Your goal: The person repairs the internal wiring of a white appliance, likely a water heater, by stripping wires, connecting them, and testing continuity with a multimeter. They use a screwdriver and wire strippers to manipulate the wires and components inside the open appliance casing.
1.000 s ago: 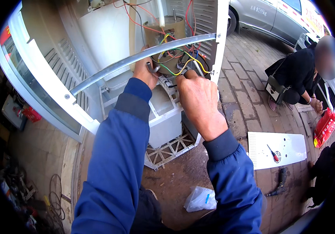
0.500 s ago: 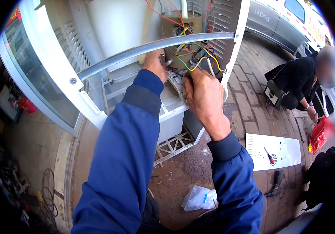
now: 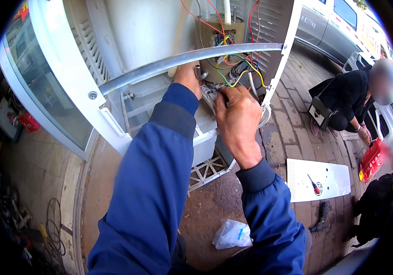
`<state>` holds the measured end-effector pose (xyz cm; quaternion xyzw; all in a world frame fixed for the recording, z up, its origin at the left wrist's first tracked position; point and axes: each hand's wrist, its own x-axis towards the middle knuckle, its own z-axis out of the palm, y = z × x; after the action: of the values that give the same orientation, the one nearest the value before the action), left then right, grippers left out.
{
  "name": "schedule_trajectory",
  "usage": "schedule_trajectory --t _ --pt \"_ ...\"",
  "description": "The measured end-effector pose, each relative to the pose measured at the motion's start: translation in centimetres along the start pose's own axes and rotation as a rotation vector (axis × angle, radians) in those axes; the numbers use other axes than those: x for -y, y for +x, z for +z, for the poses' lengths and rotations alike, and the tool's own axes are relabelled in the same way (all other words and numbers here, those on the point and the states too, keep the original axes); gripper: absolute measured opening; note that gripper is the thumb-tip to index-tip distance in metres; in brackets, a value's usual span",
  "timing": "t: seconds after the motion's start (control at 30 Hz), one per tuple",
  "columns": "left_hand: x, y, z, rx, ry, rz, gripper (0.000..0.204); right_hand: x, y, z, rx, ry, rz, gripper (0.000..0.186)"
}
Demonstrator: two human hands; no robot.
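Observation:
My left hand [image 3: 188,78] reaches under a curved metal bar [image 3: 173,57] into an open white cabinet [image 3: 63,59]. Its fingers are hidden behind a bent metal pipe [image 3: 200,73] and the lower part of a tan cylindrical tank [image 3: 215,36]. Close by on the right, my right hand [image 3: 238,119] is closed, thumb and fingers pinched at the tank's base. What they grip is too small to make out. Green, yellow and red wires [image 3: 256,71] loop just above this hand. A whitish bundle [image 3: 209,94] lies between the two hands.
A white perforated panel [image 3: 336,181] lies on the paving with a red-handled screwdriver [image 3: 314,184] on it. Near it are a power drill [image 3: 322,215] and a plastic bag [image 3: 231,234]. A crouching person [image 3: 343,91] is at the right, by a red bag [image 3: 371,160].
The view has shifted slightly, so the cabinet sits further right and lower. My right hand is a little further left against the cabinet. My left hand stays inside.

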<state>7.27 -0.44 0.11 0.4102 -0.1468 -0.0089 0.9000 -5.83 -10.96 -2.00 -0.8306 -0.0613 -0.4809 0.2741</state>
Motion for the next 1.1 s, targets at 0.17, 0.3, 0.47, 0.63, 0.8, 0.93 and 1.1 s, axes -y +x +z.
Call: schedule_trajectory --t 0.17,0.3,0.47,0.63,0.8,0.93,1.1 --pt "-0.4 -0.7 -0.1 0.028 0.103 0.060 0.022 0.7 0.2 0.9 -0.004 -0.031 0.041 0.008" --pt "-0.3 -0.5 -0.1 0.012 0.009 0.031 0.021 0.7 0.3 1.3 0.007 -0.046 0.067 0.008" --pt "-0.6 -0.9 0.4 -0.035 0.019 0.021 0.022 0.7 0.4 1.5 0.030 -0.049 0.097 0.009" --pt "-0.8 -1.7 1.4 -0.072 0.074 0.021 0.021 0.5 0.6 1.3 0.058 -0.064 0.112 0.009" --pt "0.1 -0.2 -0.8 -0.026 0.303 0.203 0.021 0.9 0.7 1.5 0.043 -0.060 0.095 0.013" --pt "0.3 0.4 -1.7 -0.008 0.268 0.157 0.020 0.8 0.8 2.0 0.052 -0.077 0.091 0.012" --pt "0.0 0.2 -0.4 -0.026 0.188 0.024 0.024 0.3 1.0 2.5 0.037 -0.087 0.072 0.011"
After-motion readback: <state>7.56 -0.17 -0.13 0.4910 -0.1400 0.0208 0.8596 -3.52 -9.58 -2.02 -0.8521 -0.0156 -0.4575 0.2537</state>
